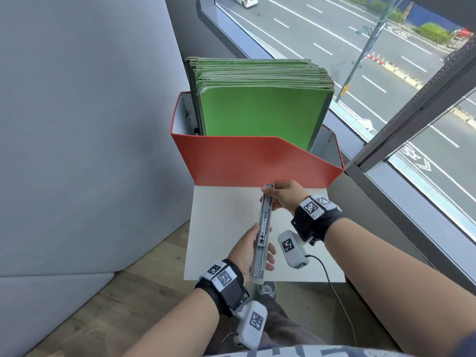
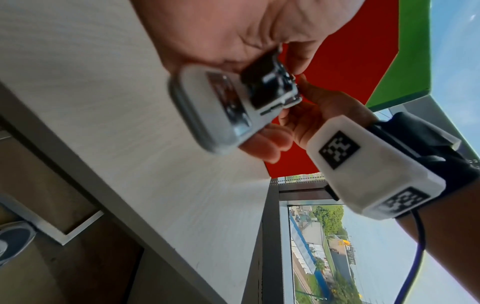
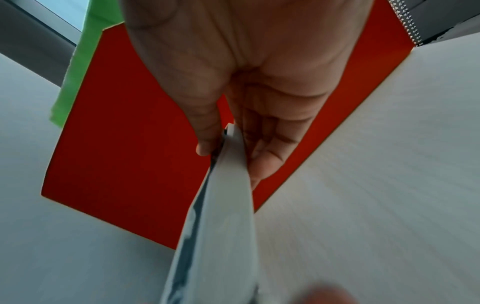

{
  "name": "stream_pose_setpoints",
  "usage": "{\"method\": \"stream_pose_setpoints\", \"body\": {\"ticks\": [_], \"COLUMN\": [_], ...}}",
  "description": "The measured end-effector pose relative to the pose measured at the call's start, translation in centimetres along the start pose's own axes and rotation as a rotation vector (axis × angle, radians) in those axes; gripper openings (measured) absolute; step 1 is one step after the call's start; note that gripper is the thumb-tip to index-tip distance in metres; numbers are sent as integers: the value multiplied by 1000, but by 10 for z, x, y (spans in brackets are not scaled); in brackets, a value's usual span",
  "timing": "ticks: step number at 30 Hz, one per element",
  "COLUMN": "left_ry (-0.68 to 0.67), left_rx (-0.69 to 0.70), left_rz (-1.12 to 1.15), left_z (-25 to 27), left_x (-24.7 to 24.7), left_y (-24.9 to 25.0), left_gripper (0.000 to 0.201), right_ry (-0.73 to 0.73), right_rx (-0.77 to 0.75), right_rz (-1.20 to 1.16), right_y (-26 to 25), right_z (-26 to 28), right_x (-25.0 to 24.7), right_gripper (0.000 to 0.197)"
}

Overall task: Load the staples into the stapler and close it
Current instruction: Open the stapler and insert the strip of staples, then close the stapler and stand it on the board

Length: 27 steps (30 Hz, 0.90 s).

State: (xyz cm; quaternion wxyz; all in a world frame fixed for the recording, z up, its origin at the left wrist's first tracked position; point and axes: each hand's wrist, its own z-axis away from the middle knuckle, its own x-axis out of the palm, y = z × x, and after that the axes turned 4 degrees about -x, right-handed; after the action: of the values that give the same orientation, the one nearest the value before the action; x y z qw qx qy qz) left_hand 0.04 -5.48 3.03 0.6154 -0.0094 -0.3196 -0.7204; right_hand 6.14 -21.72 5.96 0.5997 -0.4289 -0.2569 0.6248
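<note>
A long white and silver stapler (image 1: 263,233) is held in the air above the white table (image 1: 219,228), swung fully open into one straight line. My left hand (image 1: 251,249) grips its near half, fingers curled round the body (image 2: 215,111). My right hand (image 1: 282,195) pinches the far end between thumb and fingers (image 3: 207,142). The metal staple channel faces up in the head view. I cannot make out any staples in it. In the right wrist view the stapler (image 3: 223,216) runs down from the fingers as a blurred white strip.
A red file box (image 1: 247,161) full of green folders (image 1: 257,112) stands at the back of the table. A window (image 1: 386,73) runs along the right and a grey partition (image 1: 85,124) along the left. A shoe (image 2: 13,240) shows on the floor under the table.
</note>
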Motion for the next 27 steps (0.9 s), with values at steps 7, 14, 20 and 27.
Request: {"method": "stream_pose_setpoints", "body": {"ticks": [7, 14, 20, 27], "left_ry": [15, 87, 109, 153], "left_rx": [-60, -98, -132, -98], "left_rz": [13, 69, 126, 219], "left_z": [-2, -8, -13, -11], "left_x": [-7, -4, -4, 2], "left_y": [-11, -6, -1, 11], "left_gripper": [53, 47, 45, 42], "right_ry": [36, 57, 103, 18], "right_rx": [-47, -271, -422, -617], "right_rz": [57, 251, 311, 407], "right_y": [-1, -9, -13, 7], "right_z": [-7, 8, 48, 80], "right_x": [-5, 1, 9, 19], "right_gripper": [20, 20, 19, 30]}}
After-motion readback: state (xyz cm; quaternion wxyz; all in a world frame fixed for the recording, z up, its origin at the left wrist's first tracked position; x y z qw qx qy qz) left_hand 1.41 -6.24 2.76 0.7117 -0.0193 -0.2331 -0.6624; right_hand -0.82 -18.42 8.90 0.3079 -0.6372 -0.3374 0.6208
